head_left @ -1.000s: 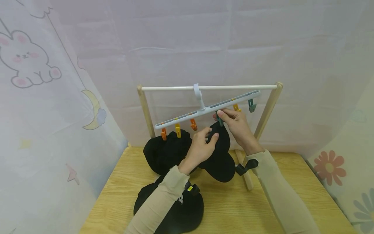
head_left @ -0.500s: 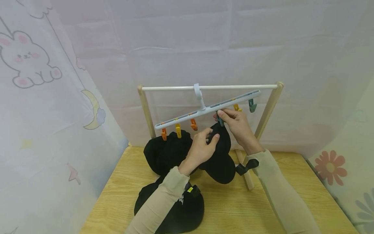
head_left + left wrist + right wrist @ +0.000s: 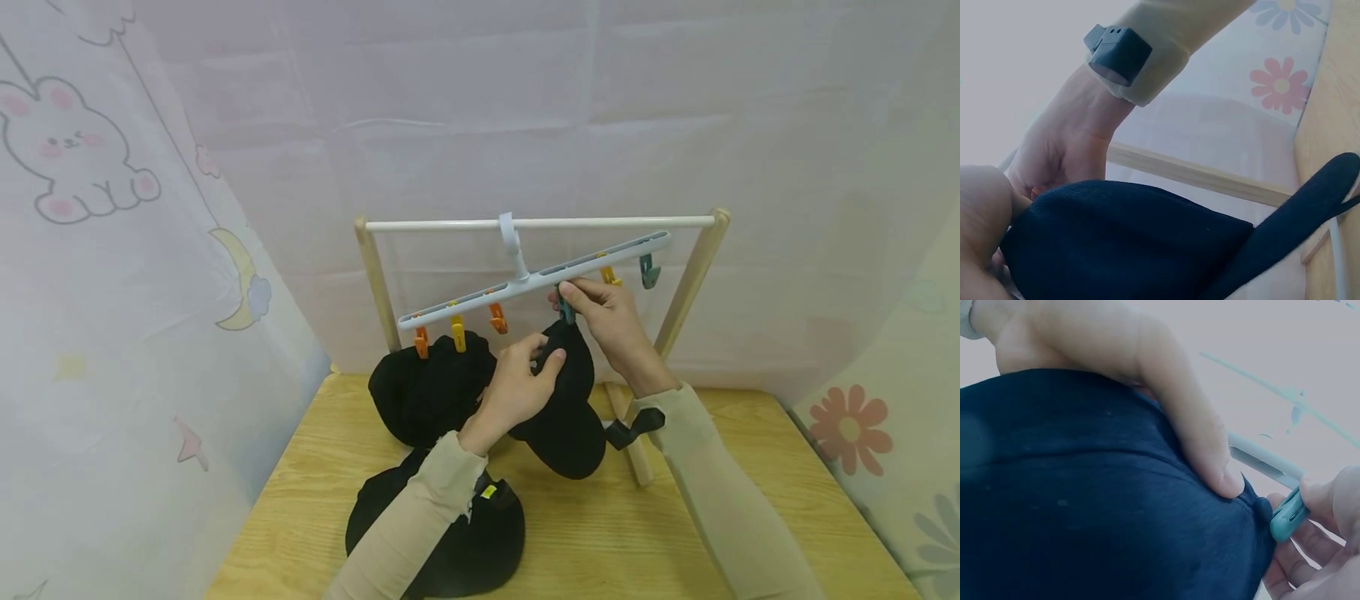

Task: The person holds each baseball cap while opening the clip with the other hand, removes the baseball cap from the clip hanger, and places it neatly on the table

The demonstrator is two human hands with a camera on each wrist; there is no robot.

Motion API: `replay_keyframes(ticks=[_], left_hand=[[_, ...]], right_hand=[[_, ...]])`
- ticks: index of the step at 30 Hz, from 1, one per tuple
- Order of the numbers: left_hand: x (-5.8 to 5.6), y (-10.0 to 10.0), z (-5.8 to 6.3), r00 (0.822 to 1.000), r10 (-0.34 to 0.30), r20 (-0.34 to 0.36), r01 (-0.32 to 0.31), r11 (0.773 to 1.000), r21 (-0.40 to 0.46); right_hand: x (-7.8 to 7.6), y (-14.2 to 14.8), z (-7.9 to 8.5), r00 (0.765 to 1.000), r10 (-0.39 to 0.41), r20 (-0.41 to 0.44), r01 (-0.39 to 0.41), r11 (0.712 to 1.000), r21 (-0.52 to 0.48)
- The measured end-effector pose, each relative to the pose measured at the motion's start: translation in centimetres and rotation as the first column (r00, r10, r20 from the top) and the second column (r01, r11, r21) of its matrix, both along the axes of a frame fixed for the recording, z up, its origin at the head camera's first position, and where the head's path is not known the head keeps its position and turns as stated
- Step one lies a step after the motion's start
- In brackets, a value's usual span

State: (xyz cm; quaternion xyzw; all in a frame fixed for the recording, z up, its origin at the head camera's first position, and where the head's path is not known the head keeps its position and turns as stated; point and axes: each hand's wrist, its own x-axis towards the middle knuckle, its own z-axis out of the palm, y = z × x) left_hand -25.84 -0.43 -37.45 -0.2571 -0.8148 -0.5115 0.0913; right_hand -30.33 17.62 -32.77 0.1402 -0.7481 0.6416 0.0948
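Note:
A black cap [image 3: 570,425] hangs brim-down below the white clip hanger [image 3: 592,268]. My left hand [image 3: 517,385] grips its crown between thumb and fingers; the right wrist view shows that thumb [image 3: 1207,447] pressing the fabric near the top button. With my right hand [image 3: 609,327] I pinch a green clip [image 3: 1289,515] on the hanger, its lower end right at the cap's button. The cap's brim [image 3: 1291,219] extends away from the hands in the left wrist view.
The hanger tilts, hooked on the white rail [image 3: 637,222] of a wooden rack [image 3: 692,283]. Orange [image 3: 497,318], yellow and green clips line it. Another black cap [image 3: 427,396] hangs under the left clips. A further black cap [image 3: 480,550] lies on the wooden table [image 3: 637,542] beneath my left forearm.
The cap's crown and brim have sunk slightly, and my left hand has shifted a little down and right with it. My right hand stays at the green clip.

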Motion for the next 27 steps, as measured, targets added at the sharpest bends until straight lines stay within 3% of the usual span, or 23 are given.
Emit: replay_keyframes(ticks=[12, 21, 27], left_hand=[[0.9, 0.1, -0.2, 0.999, -0.030, -0.024, 0.031, 0.999, 0.027], [1.3, -0.2, -0.4, 1.000, -0.005, -0.017, 0.006, 0.999, 0.048], [1.4, -0.5, -0.6, 1.000, -0.002, -0.010, 0.003, 0.999, 0.051]], right_hand=[[0.5, 0.1, 0.3, 0.998, 0.042, -0.037, -0.042, 0.999, 0.004], [1.0, -0.1, 0.6, 0.992, 0.112, -0.051, -0.110, 0.993, 0.043], [1.2, -0.2, 0.6, 0.992, 0.114, -0.060, -0.113, 0.993, 0.023]])
